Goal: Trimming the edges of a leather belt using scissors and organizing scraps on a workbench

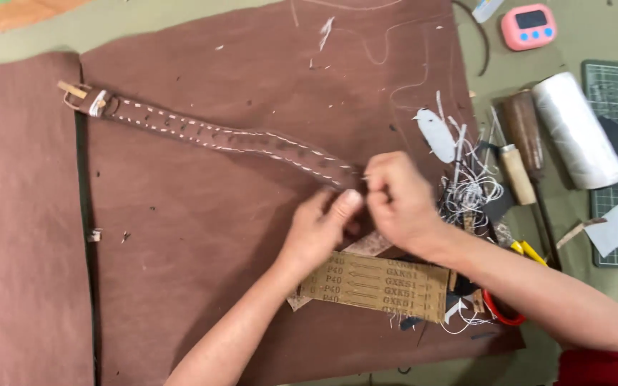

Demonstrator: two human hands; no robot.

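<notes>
Both hands meet at near end of stitched brown leather strap (pixel 216 136), left hand (pixel 317 232) fingers pinched on its tip, right hand (pixel 398 200) fisted beside it, contents unclear; strap runs diagonally across brown leather sheet (pixel 202 250), sandpaper strip (pixel 377 284) beneath wrists, thread tangle (pixel 470 189) right.

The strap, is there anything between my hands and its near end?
Nothing visible. Both the left hand and right hand are already at the near end of the strap. The sandpaper lies below the hands and the thread scraps to their right.
</notes>
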